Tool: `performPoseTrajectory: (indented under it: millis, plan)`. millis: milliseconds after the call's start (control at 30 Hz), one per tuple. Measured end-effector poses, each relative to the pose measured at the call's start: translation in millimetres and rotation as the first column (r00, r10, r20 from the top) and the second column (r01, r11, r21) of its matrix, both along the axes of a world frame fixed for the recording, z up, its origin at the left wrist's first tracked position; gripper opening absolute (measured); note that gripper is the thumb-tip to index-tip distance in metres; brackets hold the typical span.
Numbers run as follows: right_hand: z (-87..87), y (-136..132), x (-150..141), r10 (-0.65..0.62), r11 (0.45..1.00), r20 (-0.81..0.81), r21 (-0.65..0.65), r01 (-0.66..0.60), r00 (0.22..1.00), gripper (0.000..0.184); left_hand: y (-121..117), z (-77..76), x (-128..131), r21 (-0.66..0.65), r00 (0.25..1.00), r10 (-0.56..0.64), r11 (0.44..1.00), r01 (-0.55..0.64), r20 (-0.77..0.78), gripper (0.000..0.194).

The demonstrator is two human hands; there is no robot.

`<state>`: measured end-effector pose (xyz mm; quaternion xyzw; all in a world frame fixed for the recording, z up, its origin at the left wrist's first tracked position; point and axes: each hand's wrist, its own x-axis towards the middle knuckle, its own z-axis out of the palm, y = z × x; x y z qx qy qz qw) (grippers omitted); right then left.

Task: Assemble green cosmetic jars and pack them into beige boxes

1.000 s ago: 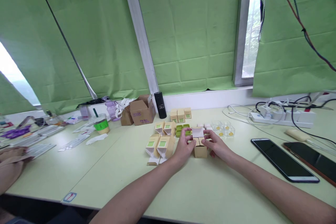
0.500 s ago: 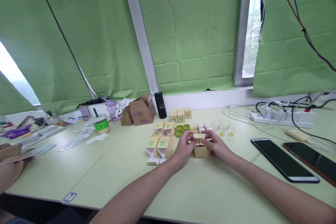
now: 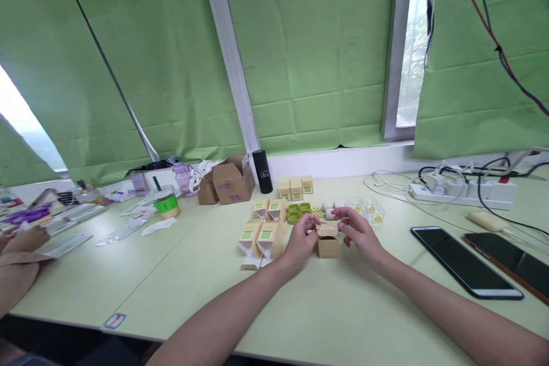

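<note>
A small tan cardboard box (image 3: 328,243) stands upright on the pale green table (image 3: 326,309), its top flap folded down. My left hand (image 3: 301,241) grips its left side, fingers curled at the top edge. My right hand (image 3: 359,232) is at the box's right side, with its fingers bent over the lid. Several open tan boxes with green labels (image 3: 261,237) lie just left of my left hand. Green trays (image 3: 298,212) and small clear cups with yellow pieces (image 3: 369,210) sit behind the box.
Two phones (image 3: 465,261) lie at the right, with a power strip and cables (image 3: 461,190) behind. A brown carton (image 3: 231,183), a black cylinder (image 3: 262,171) and a green-banded cup (image 3: 165,202) stand at the back. Another person's hands (image 3: 19,251) work at the far left.
The box's white top flap, standing open a second ago, has been folded down shut. My right hand has risen from the side of the box to its top.
</note>
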<state>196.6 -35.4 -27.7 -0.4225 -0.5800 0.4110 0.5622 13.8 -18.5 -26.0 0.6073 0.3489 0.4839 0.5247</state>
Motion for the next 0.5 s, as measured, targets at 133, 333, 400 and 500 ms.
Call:
performPoseTrajectory:
  millis: [133,333,400,500]
  plan:
    - [-1.5,-2.3,2.1,-0.019,0.983,0.101,0.184,0.0,0.995,0.032,-0.2,0.5,-0.2,0.006,1.0,-0.004,1.0,0.004,0.003,0.022]
    - [-0.3,-4.8,0.6,-0.048,0.975,0.176,0.221,0.008,0.983,0.028,-0.6,3.3,1.7,-0.009,1.0,0.009,1.0,-0.009,0.024,0.022]
    - [-0.6,-4.5,0.6,-0.063,0.972,0.182,0.233,0.019,0.981,0.026,-1.2,4.4,1.6,-0.015,0.999,0.01,1.0,-0.009,0.032,0.023]
    - [-0.9,-4.5,1.3,-0.081,0.967,0.202,0.251,0.028,0.976,0.023,-3.9,7.5,0.4,-0.017,0.999,0.005,1.0,-0.004,0.038,0.02]
